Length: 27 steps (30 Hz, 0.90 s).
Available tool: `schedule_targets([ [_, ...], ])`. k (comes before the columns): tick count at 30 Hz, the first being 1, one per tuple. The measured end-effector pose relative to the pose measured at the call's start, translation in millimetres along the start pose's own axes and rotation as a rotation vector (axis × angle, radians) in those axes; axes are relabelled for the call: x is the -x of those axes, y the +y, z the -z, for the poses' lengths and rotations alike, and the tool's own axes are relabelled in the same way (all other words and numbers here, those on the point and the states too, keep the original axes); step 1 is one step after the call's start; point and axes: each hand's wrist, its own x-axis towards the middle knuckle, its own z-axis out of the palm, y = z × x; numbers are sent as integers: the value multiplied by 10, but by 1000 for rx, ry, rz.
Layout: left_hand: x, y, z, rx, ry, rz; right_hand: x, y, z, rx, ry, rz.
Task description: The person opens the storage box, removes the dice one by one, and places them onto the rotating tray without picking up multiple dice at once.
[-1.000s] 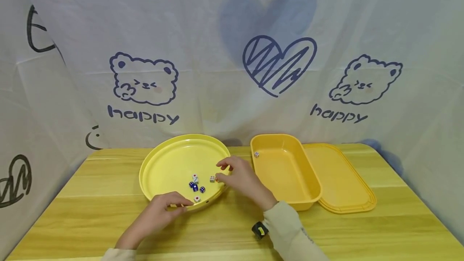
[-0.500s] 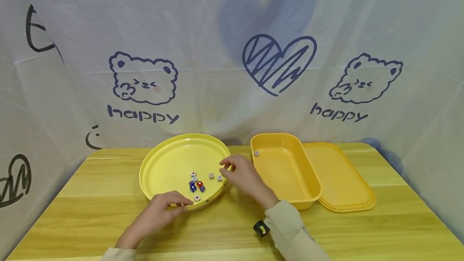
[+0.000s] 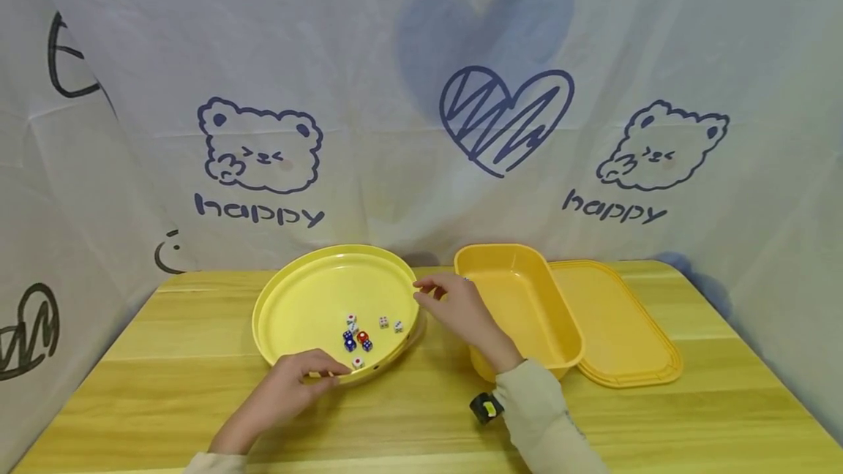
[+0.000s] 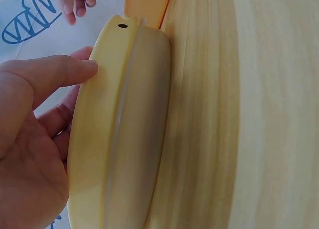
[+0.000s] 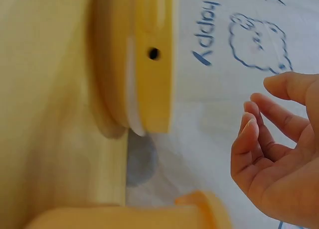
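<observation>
My left hand pinches the near rim of a round yellow tray; in the left wrist view its thumb lies on the outer wall, with fingers behind the rim. Inside the tray are several small dice: white ones, blue ones and a red die. Two white dice lie apart at the right, one of them a white die near the rim. My right hand is in the air between the tray and an orange-yellow box. In the right wrist view its fingers are loosely bent, with nothing visible between them and the thumb.
The open box stands right of the tray, and its flat lid lies to the right of it. The wooden table ends at a printed cloth behind. A die in the box is almost hidden by my right hand.
The red die left my right hand's fingertips and now lies among the blue and white dice. My right hand has moved right, away from the tray to the box's edge. My left hand stays.
</observation>
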Motion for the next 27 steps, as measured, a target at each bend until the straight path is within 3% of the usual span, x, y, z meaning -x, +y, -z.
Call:
schedule_targets([
  [8, 16, -40, -22, 14, -3, -22, -58, 75, 306, -160, -26, -67],
  [13, -7, -37, -19, 10, 12, -42, -165, -36, 605, -138, -72, -83],
  [18, -7, -33, -13, 4, 14, -40, -348, -98, 814, -88, -64, -51],
  [23, 3, -34, -12, 2, 10, -18, -519, 137, 804, -95, -51, -92],
  [27, 9, -36, -29, 5, 4, 0, -576, 469, 726, -240, -35, -234],
])
